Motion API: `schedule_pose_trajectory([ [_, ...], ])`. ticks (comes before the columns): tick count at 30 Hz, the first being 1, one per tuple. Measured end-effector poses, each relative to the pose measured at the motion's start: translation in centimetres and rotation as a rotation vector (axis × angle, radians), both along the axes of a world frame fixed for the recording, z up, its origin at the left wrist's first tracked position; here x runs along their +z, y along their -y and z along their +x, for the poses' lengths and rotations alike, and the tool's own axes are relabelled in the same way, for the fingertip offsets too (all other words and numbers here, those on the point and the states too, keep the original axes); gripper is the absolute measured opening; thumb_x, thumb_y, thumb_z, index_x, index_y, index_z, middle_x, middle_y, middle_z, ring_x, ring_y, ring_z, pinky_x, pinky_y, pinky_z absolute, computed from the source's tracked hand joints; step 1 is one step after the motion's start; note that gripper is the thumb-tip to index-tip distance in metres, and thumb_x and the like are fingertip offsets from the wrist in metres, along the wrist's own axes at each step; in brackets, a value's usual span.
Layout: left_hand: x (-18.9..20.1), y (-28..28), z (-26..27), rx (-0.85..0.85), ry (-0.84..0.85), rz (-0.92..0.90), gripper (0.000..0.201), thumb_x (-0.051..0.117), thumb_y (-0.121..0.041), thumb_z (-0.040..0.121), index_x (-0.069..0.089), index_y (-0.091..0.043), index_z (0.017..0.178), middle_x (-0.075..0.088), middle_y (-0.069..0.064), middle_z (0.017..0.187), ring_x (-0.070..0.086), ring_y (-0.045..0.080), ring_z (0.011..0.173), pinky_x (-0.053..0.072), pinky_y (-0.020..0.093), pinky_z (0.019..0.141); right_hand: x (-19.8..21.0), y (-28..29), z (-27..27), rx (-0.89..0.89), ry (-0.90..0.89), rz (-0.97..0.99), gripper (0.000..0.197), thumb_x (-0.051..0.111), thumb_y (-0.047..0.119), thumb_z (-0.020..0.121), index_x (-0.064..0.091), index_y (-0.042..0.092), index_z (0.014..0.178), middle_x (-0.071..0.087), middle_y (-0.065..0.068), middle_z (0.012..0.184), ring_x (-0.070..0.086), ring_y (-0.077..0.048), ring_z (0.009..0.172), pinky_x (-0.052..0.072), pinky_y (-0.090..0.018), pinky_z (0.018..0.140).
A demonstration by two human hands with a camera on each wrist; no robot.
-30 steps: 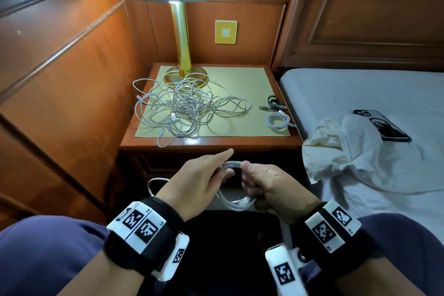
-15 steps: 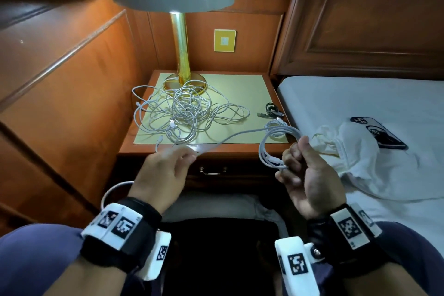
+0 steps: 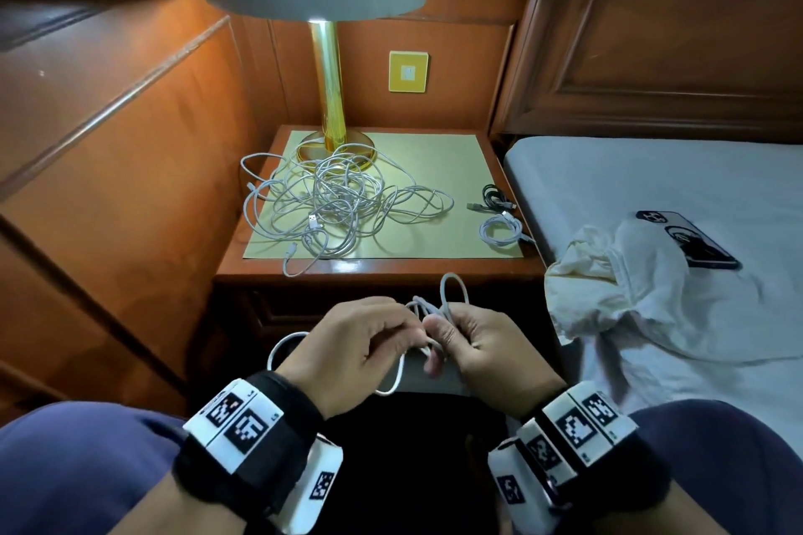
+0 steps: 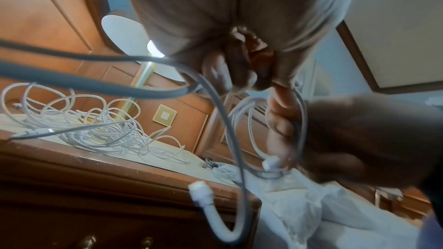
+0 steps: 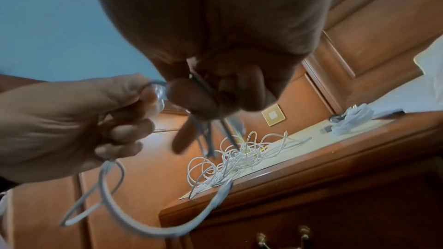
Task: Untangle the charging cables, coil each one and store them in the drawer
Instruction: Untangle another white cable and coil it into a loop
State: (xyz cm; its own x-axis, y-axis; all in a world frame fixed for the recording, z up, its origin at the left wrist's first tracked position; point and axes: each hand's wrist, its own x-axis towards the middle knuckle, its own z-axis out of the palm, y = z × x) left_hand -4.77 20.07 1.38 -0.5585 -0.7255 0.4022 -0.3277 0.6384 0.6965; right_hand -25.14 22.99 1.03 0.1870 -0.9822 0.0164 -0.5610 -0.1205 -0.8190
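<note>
So on the left of the nightstand (image 3: 378,267) the big tangle (image 3: 330,204) of white cables is just sitting there by the lamp (image 3: 328,91), same as half a second ago. The left hand (image 3: 352,343) has swung back in from its stretched-out spot, fingers curled, pinching the loose run of the cable (image 3: 428,328) with a slack loop hanging below. The right hand (image 3: 482,350) has dropped from up near the nightstand edge back to the lap, fingers and thumb curled around the bunched loops, one loop poking up above it. Looks to me like another wrap just went onto this coil, with some tail left to wind. Further right, the two finished coils (image 3: 502,215) wait on the mat. The drawer (image 5: 311,221) below looks shut, so nothing's stored yet.
</note>
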Motion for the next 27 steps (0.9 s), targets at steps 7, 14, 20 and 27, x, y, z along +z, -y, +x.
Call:
schedule_pose_trajectory([
  [7, 0.6, 1.5, 2.5, 0.109, 0.273, 0.025, 0.029, 0.081, -0.024, 0.083, 0.054, -0.022, 0.071, 0.044, -0.009, 0.059, 0.044, 0.007, 0.057, 0.036, 0.019, 0.054, 2.3, 0.2, -0.8, -0.077, 0.359, 0.18, 0.043, 0.055, 0.042, 0.096, 0.056, 0.019, 0.059, 0.037, 0.007, 0.051, 0.034, -0.01, 0.047, 0.038, -0.023, 0.05],
  [14, 0.2, 2.9, 5.2, 0.259, 0.442, 0.135, 0.035, 0.064, -0.008, 0.085, 0.062, -0.039, 0.101, 0.05, -0.013, 0.089, 0.053, 0.008, 0.074, 0.048, 0.032, 0.072, 4.2, 0.9, -6.8, -0.591, 0.982, 0.22, 0.048, 0.067, 0.061, 0.079, 0.044, 0.023, 0.059, 0.026, 0.006, 0.049, 0.018, -0.006, 0.032, 0.022, -0.023, 0.047],
  [20, 0.3, 2.4, 5.8, 0.356, 0.699, 0.33, 0.027, 0.049, -0.001, 0.079, 0.052, -0.027, 0.071, 0.05, -0.007, 0.088, 0.054, 0.016, 0.081, 0.05, 0.039, 0.079, 4.7, 0.8, -9.5, -0.79, 1.154, 0.07, 0.053, 0.052, 0.057, 0.096, 0.032, 0.023, 0.062, 0.028, 0.006, 0.046, 0.013, -0.009, 0.033, 0.02, -0.027, 0.048],
  [27, -0.7, 1.7, 3.3, 0.404, 0.751, 0.258, 0.068, 0.07, -0.044, 0.088, 0.038, -0.029, 0.147, 0.041, -0.006, 0.143, 0.045, 0.021, 0.132, 0.036, 0.039, 0.109, 3.9, 0.4, -6.6, -0.607, 0.87, 0.186, 0.039, 0.053, 0.055, 0.093, 0.048, 0.023, 0.072, 0.032, 0.007, 0.049, 0.02, -0.006, 0.032, 0.022, -0.024, 0.045],
])
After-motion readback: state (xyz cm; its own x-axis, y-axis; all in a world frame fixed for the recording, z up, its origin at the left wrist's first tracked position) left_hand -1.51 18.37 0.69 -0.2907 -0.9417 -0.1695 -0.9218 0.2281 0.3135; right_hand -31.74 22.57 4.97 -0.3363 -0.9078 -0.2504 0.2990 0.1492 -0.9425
